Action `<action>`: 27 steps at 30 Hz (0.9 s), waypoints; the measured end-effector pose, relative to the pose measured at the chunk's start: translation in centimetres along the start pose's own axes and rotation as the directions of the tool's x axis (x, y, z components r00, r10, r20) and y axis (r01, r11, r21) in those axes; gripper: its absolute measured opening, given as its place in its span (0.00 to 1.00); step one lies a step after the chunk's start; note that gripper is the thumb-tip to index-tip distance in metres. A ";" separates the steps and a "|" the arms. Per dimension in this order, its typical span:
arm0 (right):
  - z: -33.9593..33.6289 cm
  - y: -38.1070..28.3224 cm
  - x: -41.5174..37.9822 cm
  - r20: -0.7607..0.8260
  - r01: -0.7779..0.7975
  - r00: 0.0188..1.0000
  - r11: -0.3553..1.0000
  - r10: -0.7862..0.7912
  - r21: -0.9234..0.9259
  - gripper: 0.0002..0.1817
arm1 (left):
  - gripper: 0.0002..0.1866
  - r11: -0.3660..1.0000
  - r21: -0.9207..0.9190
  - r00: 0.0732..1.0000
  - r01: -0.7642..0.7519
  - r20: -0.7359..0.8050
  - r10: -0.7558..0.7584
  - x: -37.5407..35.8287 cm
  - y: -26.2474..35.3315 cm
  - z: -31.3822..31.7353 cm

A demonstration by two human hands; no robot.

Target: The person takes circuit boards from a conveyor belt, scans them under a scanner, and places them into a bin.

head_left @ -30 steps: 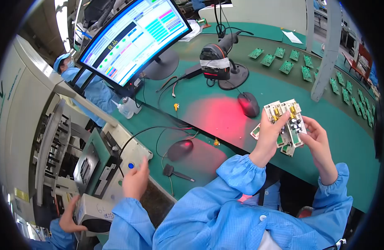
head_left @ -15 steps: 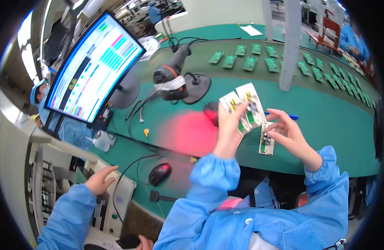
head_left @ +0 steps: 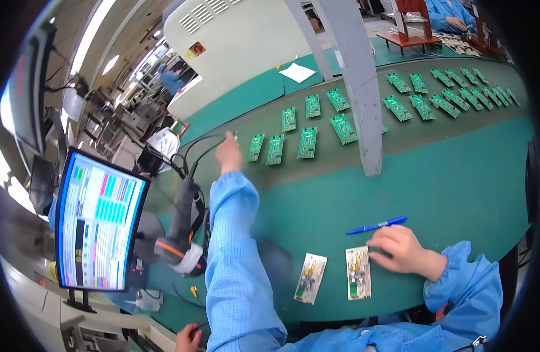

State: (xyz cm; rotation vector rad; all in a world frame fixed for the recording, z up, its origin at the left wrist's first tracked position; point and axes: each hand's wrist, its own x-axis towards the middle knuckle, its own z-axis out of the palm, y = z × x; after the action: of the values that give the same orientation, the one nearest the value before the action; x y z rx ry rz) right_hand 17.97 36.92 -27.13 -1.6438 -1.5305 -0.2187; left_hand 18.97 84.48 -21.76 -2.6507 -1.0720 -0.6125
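My left hand (head_left: pixel 229 155) reaches out over the grey belt, fingers pinched; a thin sliver of a circuit board shows at the fingertips, mostly hidden. My right hand (head_left: pixel 399 249) rests low over the green table with fingers loosely bent and apart, holding nothing. Its fingertips are beside the upper right edge of a pale circuit board (head_left: pixel 365 287). Another pale circuit board (head_left: pixel 312 276) lies tilted to the left of that one. Just above my right hand is a blue pen (head_left: pixel 377 226).
Several green circuit boards (head_left: pixel 307 143) lie in rows on the belt (head_left: pixel 264 176). A grey post (head_left: pixel 364 111) stands at the belt's near edge. At left are a barcode scanner (head_left: pixel 179 234) on its stand and a monitor (head_left: pixel 100 223). Another person's hand (head_left: pixel 188 339) shows at bottom left.
My left hand has moved from the table to far left over the belt. One of the two boards it held now lies on the table. The view has turned, and my right hand sits lower.
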 end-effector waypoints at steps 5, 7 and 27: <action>0.3 0.3 0.3 0.052 -0.015 0.999 1.000 0.016 -0.012 0.10 | 0.05 0.936 0.307 0.979 -0.171 -0.054 0.196 1.6 -4.4 6.7; 0.6 0.5 0.3 0.079 -0.027 0.996 1.000 0.027 0.003 0.10 | 0.04 0.945 0.320 0.993 -0.066 -0.073 0.094 1.5 -4.5 8.1; 1.6 0.5 0.5 0.134 -0.141 0.983 0.980 0.123 0.138 0.13 | 0.28 0.793 0.237 0.778 0.562 0.174 -0.603 2.3 -6.8 6.1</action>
State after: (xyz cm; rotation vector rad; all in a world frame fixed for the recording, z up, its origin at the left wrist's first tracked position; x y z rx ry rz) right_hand 17.84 38.45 -28.03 -1.6591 -1.4849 0.0694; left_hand 17.51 92.84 -25.79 -2.2520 -1.9631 -0.2664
